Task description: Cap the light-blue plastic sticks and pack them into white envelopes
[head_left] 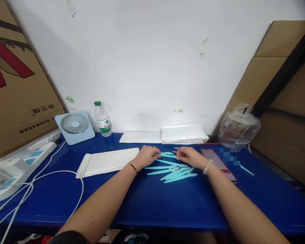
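Your left hand (pixel 149 156) pinches a turquoise stick (pixel 166 153); your right hand (pixel 190 157) curls narrowly near its other end, grip indeterminable. Loose sticks (pixel 180 178) lie between the worktop's (pixel 152 206) front and rear edges.

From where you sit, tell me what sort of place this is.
Probably a small makeshift workspace, though whether in a home or stockroom is unclear: white padded envelopes and turquoise razor-like tools share a blue tabletop.
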Available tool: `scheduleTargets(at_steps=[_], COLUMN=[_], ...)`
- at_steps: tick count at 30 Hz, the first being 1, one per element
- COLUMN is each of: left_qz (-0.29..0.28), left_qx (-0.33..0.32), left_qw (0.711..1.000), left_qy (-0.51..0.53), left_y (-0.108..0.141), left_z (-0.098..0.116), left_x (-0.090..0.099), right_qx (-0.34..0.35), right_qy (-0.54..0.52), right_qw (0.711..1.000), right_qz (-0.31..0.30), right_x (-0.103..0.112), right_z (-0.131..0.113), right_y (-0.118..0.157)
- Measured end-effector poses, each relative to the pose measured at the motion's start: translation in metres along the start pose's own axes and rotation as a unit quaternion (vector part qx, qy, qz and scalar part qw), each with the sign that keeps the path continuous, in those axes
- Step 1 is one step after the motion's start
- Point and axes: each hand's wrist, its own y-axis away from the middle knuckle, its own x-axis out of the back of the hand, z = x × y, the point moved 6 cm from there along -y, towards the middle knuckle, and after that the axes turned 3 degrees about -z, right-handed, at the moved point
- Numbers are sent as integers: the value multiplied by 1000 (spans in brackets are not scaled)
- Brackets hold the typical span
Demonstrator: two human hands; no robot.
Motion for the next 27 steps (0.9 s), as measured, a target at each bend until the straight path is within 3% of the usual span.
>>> scheduleTargets(at_steps=[4,10,13,19,27], left_qz=[0,11,27,-31,-75], left_qx=[20,90,63,-27,10], left_qw=[1000,996,998,999,997], left_qy=[5,0,1,-17,3], left_y=[-2,0,2,2,0], left_z=[-6,-23,-16,9,11], left_x=[4,11,12,-1,-4], right_qx=[4,-65,-54,-41,-26], right_qy=[13,30,11,-17,0], right_qw=[1000,997,998,994,996], right_qz=[14,36,27,-98,-82], right_x=[6,20,25,6,2], right_z=[0,24,17,5,2], right_y=[0,4,10,15,10])
